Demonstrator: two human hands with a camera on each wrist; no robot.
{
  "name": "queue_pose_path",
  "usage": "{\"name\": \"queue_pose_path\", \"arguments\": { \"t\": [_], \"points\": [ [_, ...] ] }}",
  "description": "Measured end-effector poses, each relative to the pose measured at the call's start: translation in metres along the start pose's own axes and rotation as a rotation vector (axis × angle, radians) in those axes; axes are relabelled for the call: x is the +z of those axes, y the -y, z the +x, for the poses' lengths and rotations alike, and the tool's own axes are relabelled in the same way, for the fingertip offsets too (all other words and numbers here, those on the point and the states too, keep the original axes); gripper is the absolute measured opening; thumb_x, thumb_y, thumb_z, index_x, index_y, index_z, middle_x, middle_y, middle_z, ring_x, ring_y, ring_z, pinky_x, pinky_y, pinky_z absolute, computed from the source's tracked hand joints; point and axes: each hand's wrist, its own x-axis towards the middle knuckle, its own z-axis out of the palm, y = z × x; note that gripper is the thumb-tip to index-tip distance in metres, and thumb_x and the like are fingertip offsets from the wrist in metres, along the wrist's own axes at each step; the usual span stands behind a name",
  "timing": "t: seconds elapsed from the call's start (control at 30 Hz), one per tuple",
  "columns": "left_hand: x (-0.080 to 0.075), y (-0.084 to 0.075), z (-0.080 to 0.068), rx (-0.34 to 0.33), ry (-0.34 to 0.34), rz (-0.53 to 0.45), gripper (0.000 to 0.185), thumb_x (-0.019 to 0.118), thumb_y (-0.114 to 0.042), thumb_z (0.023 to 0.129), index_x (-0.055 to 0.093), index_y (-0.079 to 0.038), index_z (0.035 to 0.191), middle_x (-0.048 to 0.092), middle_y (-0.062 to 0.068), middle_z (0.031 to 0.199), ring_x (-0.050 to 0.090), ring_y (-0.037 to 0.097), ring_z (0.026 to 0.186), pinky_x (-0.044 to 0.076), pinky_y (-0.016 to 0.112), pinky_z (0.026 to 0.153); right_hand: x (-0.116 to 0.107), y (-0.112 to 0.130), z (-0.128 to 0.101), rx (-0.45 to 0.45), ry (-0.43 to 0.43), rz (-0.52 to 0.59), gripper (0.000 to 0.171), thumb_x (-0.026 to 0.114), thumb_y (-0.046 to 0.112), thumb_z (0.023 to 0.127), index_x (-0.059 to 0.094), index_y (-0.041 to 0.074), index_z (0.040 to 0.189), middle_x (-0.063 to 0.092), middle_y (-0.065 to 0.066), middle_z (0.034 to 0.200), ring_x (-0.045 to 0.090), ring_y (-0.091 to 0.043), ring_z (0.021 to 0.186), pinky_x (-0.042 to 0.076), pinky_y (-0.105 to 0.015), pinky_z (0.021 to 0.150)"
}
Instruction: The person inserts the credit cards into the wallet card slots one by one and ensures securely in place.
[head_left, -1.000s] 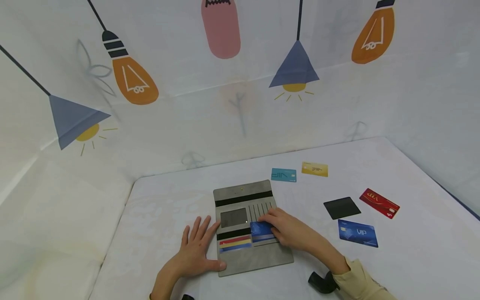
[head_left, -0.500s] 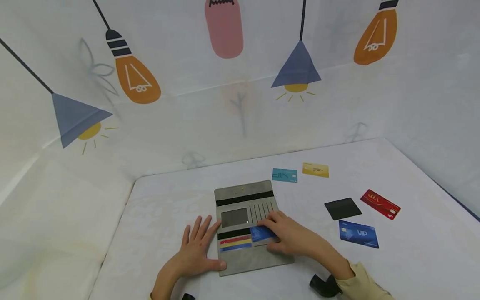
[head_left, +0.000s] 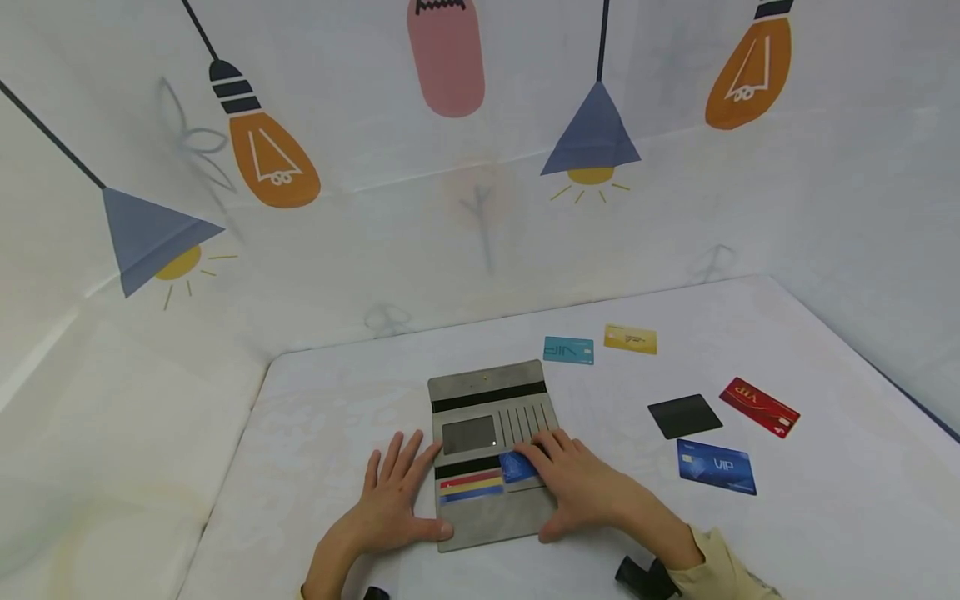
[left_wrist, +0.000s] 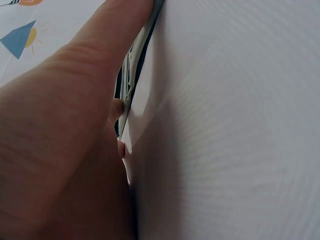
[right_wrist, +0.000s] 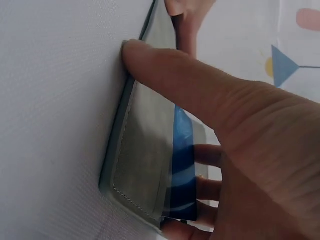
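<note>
An open grey wallet [head_left: 487,392] lies flat on the white table [head_left: 337,392], with red, yellow and blue card edges [head_left: 470,485] in its left slots. My left hand [head_left: 401,492] lies flat on the table beside it, thumb against the wallet's lower left edge. My right hand [head_left: 555,487] rests on the wallet's right half, its straight fingers pressing a blue card [head_left: 514,467] that sits partly in a slot. In the right wrist view the blue card [right_wrist: 182,160] lies on the grey wallet [right_wrist: 142,155] under my fingers, my thumb at the wallet's near edge.
Loose cards lie to the right: teal [head_left: 567,350] and yellow [head_left: 630,339] farther back, black [head_left: 684,416], red [head_left: 759,406] and a blue VIP card [head_left: 716,467] nearer. A printed backdrop [head_left: 480,167] walls in the table at the back and sides.
My right hand has slid the blue card to the left, deeper into the wallet, so less of it shows. Its fingers have flattened and its thumb moved to the front edge. The left hand stayed.
</note>
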Motion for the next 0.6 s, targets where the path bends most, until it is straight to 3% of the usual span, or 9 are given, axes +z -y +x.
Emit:
{"name": "queue_pose_path", "arguments": {
  "t": [0.6],
  "points": [
    [-0.001,-0.002,-0.0009,0.009,-0.005,0.002,0.111,0.071,-0.075,0.069,0.025,-0.025,0.157,0.009,0.01,0.167,-0.006,0.038,0.152,-0.008,0.066,0.113,0.0012,0.0088,-0.002,0.026,-0.025,-0.106,0.095,0.09,0.05,0.064,0.05,0.012,0.141,0.051,-0.006,0.126,0.046,-0.026,0.116,0.045,-0.051,0.098]
  ]
}}
